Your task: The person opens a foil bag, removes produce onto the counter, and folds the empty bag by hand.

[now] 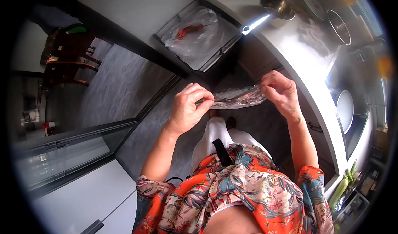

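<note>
Between my hands, a clear plastic bag (238,98) is stretched out in front of my body, above the floor. My left hand (191,105) pinches one end of it between thumb and fingers. The other end is gripped by my right hand (282,91), whose fingers are closed on the plastic. Whether anything lies inside this bag I cannot make out. Beyond my hands, another clear plastic bag (203,31) rests on a dark-framed stand (202,65), with red chili peppers (188,31) in or on it.
A pot (277,6) with a long bright handle stands on the curved white counter (290,54) at the right. Farther along are a metal bowl (339,27) and a white plate (345,111). Green vegetables (342,190) lie at lower right. Wooden chairs (68,60) stand at left past a glass sliding door (78,157).
</note>
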`<state>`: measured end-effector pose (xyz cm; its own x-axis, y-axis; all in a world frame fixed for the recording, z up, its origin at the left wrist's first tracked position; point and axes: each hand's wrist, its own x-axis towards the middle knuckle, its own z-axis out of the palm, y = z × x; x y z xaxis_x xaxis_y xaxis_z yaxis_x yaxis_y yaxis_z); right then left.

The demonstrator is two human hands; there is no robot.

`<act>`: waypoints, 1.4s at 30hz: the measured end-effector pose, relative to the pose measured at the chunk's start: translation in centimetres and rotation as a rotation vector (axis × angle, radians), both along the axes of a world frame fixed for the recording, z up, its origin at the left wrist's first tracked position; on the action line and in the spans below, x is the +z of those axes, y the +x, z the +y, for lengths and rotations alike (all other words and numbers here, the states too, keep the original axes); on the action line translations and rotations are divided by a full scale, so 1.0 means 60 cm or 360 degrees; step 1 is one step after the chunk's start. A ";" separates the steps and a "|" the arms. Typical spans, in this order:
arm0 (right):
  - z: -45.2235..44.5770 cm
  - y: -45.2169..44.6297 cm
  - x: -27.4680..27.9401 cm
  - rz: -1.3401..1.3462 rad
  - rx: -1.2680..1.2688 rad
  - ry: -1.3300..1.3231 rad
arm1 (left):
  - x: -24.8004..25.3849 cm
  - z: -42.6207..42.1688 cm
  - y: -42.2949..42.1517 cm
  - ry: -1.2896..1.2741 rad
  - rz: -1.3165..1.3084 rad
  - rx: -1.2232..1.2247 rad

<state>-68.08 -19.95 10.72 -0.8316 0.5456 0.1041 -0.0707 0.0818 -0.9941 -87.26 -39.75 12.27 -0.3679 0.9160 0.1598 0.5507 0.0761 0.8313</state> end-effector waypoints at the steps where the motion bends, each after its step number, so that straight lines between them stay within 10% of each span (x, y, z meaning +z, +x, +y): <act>1: 0.005 0.005 -0.003 0.0005 -0.0006 -0.0191 | -0.001 0.000 -0.003 0.0000 -0.0007 -0.0017; 26: 0.060 0.060 -0.057 0.0260 -0.0395 -0.0676 | 0.003 -0.005 0.014 -0.0088 -0.0115 0.0090; 34: 0.034 0.079 -0.047 -0.0244 -0.0812 -0.0057 | -0.004 0.003 0.045 -0.0032 -0.0135 0.0183; 42: -0.086 0.037 -0.056 -0.0664 -0.0217 -0.1110 | -0.037 0.018 0.107 0.0157 0.0390 -0.0041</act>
<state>-65.84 -25.12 7.37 -0.6487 0.4693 -0.5991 0.2818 -0.5832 -0.7619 -80.84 -38.70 10.04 -0.2841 0.9002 0.3301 0.7370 -0.0152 0.6757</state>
